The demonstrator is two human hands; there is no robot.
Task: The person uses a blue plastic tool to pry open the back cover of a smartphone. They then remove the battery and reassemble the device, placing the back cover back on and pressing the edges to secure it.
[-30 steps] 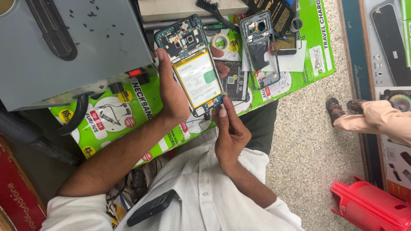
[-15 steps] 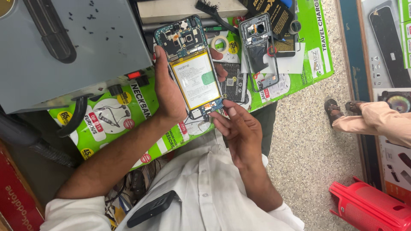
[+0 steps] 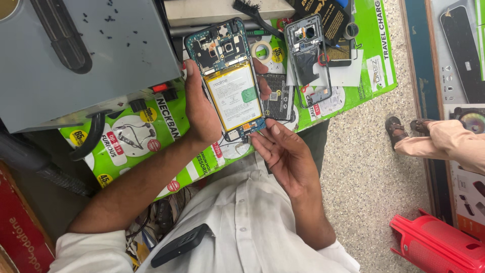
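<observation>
Head view: your left hand (image 3: 202, 108) gripped opened blue smartphone with exposed yellow battery (image 3: 227, 81) above green printed tabletop (image 3: 151, 131). Right hand (image 3: 285, 154) fingers loosely spread, holding nothing, touched phone's bottom edge. Steady that grip; pry gently near connector.

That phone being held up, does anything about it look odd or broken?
The phone in the left hand has no back cover: its battery and circuit board are bare. A separate grey phone frame lies on the green mat. The right hand touches the phone's lower edge. No cracks visible.
</observation>
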